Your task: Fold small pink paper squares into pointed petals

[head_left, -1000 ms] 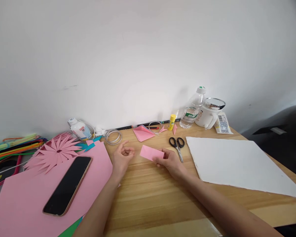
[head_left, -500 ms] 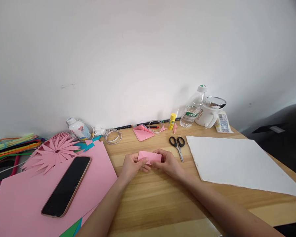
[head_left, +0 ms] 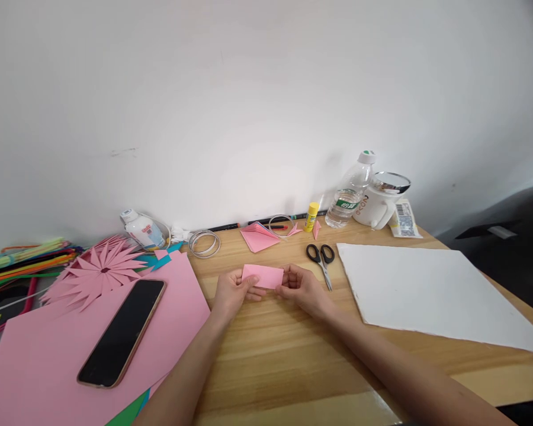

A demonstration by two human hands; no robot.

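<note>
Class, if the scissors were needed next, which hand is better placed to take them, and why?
Right, I judge: the right hand is nearer the scissors, while the left hand, farther off, grips the pink paper.

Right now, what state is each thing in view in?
Pink paper slip, held by left hand and right hand
Scissors, blades closed
Glue stick, capped, upright
Water bottle, capped, part full
White bottle, capped
Mug, upright, lid unclear
Smartphone, face up, screen dark
Pink-edged device, screen dark
Cable, coiled
White board, lying flat
</note>
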